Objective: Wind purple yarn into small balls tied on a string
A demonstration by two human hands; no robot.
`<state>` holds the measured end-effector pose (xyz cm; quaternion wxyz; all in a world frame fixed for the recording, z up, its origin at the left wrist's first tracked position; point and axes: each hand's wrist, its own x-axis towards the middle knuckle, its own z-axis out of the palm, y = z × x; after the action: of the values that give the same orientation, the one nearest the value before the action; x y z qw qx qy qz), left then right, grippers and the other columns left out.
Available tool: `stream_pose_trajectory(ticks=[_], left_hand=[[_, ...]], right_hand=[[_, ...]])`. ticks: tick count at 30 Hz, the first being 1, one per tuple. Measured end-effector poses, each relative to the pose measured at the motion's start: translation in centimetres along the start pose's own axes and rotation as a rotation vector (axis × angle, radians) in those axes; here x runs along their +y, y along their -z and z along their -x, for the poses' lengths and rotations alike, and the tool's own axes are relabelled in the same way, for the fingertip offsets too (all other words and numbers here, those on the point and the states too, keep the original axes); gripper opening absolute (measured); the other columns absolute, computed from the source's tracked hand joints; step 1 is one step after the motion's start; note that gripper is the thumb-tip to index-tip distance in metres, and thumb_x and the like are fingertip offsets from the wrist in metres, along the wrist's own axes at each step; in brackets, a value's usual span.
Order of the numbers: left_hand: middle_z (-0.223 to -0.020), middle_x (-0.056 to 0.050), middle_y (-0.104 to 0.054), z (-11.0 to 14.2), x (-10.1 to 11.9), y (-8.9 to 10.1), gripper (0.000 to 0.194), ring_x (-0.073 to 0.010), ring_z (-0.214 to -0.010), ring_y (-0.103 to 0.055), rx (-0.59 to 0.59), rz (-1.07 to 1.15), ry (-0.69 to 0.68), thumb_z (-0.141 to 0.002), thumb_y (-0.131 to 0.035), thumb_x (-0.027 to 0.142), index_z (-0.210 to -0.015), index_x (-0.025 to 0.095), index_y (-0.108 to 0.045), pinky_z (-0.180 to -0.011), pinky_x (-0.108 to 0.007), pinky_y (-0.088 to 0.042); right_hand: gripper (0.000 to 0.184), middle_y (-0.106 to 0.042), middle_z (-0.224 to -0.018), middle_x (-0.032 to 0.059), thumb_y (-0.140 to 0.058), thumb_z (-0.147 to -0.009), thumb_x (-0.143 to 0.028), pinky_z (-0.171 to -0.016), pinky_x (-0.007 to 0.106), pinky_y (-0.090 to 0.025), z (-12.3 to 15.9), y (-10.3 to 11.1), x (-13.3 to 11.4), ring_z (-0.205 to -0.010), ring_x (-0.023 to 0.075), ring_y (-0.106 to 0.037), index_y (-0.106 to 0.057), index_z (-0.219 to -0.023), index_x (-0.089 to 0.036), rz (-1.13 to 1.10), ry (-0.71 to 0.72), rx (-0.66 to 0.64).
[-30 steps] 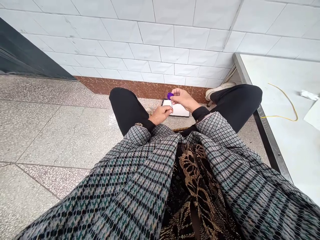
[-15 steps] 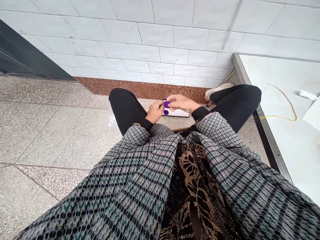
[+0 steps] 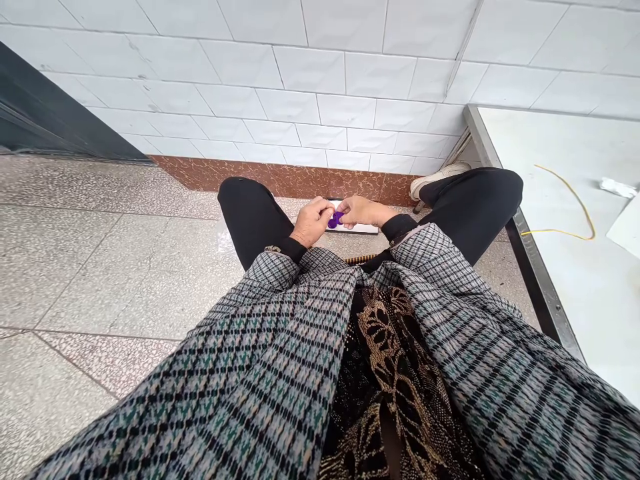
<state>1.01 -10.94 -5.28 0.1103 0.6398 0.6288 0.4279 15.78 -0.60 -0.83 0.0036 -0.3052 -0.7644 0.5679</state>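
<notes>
Between my knees, my right hand (image 3: pixel 361 211) pinches a small purple piece (image 3: pixel 341 217) that looks like wound yarn, partly hidden by the fingertips. My left hand (image 3: pixel 311 220) is closed, thumb and forefinger together right beside it; whatever they hold is too small to make out. Just below the fingertips is a second purple piece, round and dark (image 3: pixel 332 224). Both appear over a white, dark-edged board or tray (image 3: pixel 363 228) low in front of me, largely covered by my hands.
A white-topped table with a metal edge (image 3: pixel 545 280) stands on the right, bearing a bent yellow strand (image 3: pixel 590 217) and a crumpled white scrap (image 3: pixel 618 188). Ahead rises a white tiled wall (image 3: pixel 320 67). A dark panel (image 3: pixel 60 113) stands at the left above the speckled floor (image 3: pixel 150 267).
The purple piece in my right hand has dropped slightly and turned, now overlapping the round one. My right hand has tilted down, and my left hand has moved a little higher and closer in.
</notes>
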Motion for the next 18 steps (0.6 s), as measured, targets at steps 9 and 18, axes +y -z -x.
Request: stream_pose_trajectory(ticks=[9,18], left_hand=[[-0.072,-0.001,-0.057,0.3,-1.0,-1.3,0.017,-0.0156,-0.069,-0.051,-0.068,0.145,0.184,-0.087,-0.051,0.028,-0.079,0.017,-0.062,-0.069,-0.029,-0.041],[-0.077,-0.004,-0.060,0.0,1.1,0.1,0.019,-0.0177,-0.077,-0.055,-0.085,-0.017,-0.021,-0.089,-0.050,0.025,-0.076,0.018,-0.062,-0.077,-0.030,-0.044]], right_hand=[[0.014,-0.065,-0.063,-0.0017,-0.059,-0.087,0.002,-0.061,0.015,-0.056,0.8,0.3,-1.2,-0.053,0.0052,-0.061,-0.060,-0.084,-0.011,-0.614,0.101,0.047],[0.024,-0.058,-0.052,-0.0038,-0.068,-0.078,0.006,-0.041,0.015,-0.046,-0.7,0.1,0.3,-0.042,0.0060,-0.053,-0.057,-0.073,-0.014,-0.183,0.025,0.193]])
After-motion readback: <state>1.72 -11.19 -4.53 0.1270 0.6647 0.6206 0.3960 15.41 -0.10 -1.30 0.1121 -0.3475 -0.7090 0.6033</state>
